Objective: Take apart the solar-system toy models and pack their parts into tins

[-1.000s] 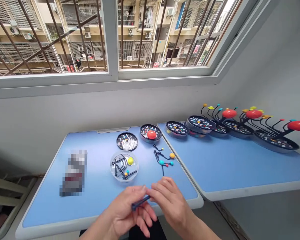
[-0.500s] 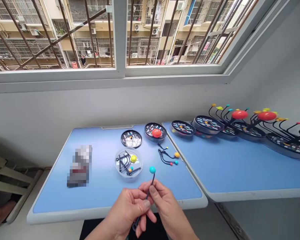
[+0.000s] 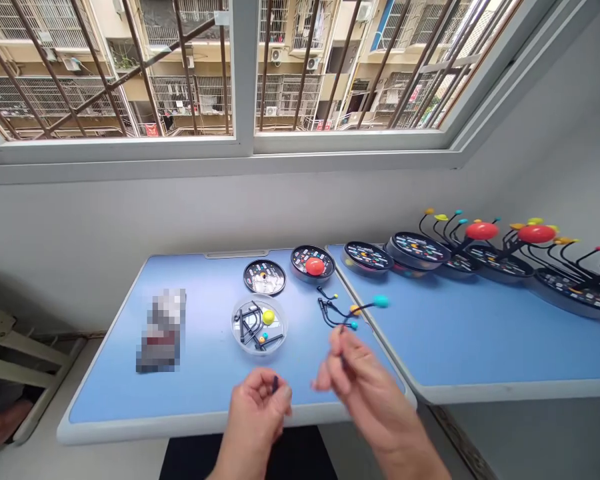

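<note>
My left hand [image 3: 260, 403] is closed over a small dark peg at the near edge of the left blue table [image 3: 200, 380]. Further right, my right hand [image 3: 353, 373] pinches the black stem of a rod tipped with a teal ball [image 3: 380, 301]; the hand is slightly blurred. The ball hangs over the gap between the two tables. Just beyond my right hand lie other black arms with small coloured balls [image 3: 336, 310]. A clear round dish [image 3: 259, 325] with black rods and a yellow ball sits ahead of my left hand.
Two black round discs [image 3: 265, 277], one bearing a red ball [image 3: 315, 265], stand at the table's back. The right table [image 3: 480, 347] carries more discs and several assembled models with red balls [image 3: 481, 231]. A blurred-out box [image 3: 163, 330] lies left.
My hands have parted: the right hand carried the teal-ball rod up and to the right, while the left hand keeps the dark peg near the table edge.
</note>
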Tool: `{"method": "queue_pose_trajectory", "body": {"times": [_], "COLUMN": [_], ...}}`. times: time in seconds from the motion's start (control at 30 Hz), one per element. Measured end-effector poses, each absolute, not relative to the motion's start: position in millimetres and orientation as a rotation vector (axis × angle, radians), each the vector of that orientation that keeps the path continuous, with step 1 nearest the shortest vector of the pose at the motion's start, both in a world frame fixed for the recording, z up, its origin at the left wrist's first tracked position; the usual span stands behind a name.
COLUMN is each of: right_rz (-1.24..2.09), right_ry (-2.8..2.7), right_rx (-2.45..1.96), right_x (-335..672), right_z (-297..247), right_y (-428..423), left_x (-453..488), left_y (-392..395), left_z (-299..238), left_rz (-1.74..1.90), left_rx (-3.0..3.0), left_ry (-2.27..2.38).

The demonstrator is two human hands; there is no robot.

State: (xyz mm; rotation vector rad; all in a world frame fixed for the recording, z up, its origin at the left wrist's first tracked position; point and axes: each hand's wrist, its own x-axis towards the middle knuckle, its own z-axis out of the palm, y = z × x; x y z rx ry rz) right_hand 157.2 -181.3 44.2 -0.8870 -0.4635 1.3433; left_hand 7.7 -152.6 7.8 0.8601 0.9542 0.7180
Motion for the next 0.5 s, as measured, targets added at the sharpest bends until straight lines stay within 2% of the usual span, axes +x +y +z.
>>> {"method": "queue_pose_trajectory", "body": {"times": [0.13, 0.23, 0.4, 0.5], "right_rz": [1.786, 1.909, 1.945, 1.747], "right_ry": [-0.461, -0.451, -0.556, -0.767], "right_rx": [-0.675, -0.604, -0.685, -0.994], "right_x": [115, 95, 90, 101], "right_z": [7, -18, -25, -13], "right_y": [-187, -190, -194, -197], "left_x": [-1, -3, -3, -7], "left_y": [-124, -117, -121, -121], "left_z": [38, 45, 45, 47], "left_rz": [0.84, 0.712, 0.589, 0.598], "left_rx": [0.939, 0.987, 1.069, 1.162], "left_ry": [0.909, 0.888, 0.892, 0.892]}}
